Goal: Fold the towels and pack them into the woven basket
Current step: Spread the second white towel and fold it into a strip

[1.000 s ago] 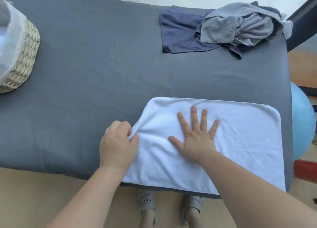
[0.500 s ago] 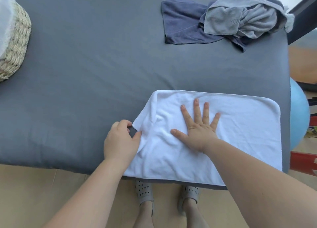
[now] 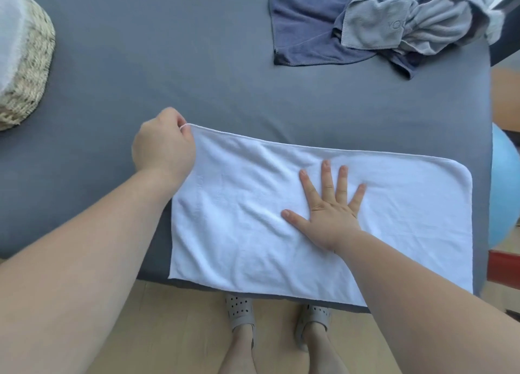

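White towel (image 3: 323,221) flat at lower centre of the bed (image 3: 168,64)
Left hand (image 3: 163,148) pinches its upper-left corner, fingers hidden; right hand (image 3: 329,216) pressed flat, fingers spread; woven basket (image 3: 25,72) cut off upper left; crumpled towels (image 3: 380,27) upper right.

Bare forearms and hands, no sleeves; grey perforated clogs (image 3: 239,313) on both feet.

One head-worn camera looks steeply down from close above the bed (image 3: 197,64), toward its near edge and the floor (image 3: 174,331).
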Tool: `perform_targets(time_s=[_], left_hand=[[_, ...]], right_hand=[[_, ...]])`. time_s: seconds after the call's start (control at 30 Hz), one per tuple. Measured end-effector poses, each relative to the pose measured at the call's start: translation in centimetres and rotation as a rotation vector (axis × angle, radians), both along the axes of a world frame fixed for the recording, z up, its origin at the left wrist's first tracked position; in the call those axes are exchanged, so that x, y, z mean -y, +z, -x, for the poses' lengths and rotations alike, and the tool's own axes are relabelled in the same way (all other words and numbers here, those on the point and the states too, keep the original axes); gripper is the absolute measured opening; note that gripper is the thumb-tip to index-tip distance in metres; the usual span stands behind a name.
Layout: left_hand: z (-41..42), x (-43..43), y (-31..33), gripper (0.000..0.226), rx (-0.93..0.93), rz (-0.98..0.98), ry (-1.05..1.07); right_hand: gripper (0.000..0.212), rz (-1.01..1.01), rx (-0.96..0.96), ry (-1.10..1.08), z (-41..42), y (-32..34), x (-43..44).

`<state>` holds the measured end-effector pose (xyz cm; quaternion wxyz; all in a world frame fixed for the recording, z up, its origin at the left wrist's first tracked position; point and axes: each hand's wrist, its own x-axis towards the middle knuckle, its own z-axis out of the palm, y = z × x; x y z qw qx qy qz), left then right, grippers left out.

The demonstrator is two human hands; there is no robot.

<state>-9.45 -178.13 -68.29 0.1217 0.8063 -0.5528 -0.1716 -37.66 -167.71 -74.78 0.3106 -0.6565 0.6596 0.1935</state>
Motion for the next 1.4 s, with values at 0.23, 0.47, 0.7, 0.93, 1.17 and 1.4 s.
perform_targets(time_s=[0.23,0.47,0.7,0.93,1.17,1.4], left_hand=[[-0.2,-4.2,-2.2,0.042,-0.081,-0.112,0.002],[-1.9,-15.2,-3.2,0.039,-0.086,-0.186,0.150],[-3.4,-18.7,-4.6,0.041,0.074,-0.182,-0.022],[-3.4,-18.5,-4.0,0.029,-0.070,-0.216,0.009],[-3.9,-19.3,-3.7,0.037,-0.081,-0.258,-0.051],[-4.4,-20.5,-4.2,0.038,-0.201,-0.154,-0.122]], right_hand=[[0.091,0.028,0.002,-0.002,0.0,-0.2,0.0],[0.085,0.295,-0.085,0.000,-0.2,-0.6,-1.8],[0.063,0.721,0.237,0.119,-6.2,0.6,-0.7],[0.064,0.353,0.266,0.259,-20.7,3.4,3.4],[0.066,0.126,0.028,0.209,-24.8,3.2,4.7],[0.064,0.152,0.079,0.158,-24.0,3.2,4.4]])
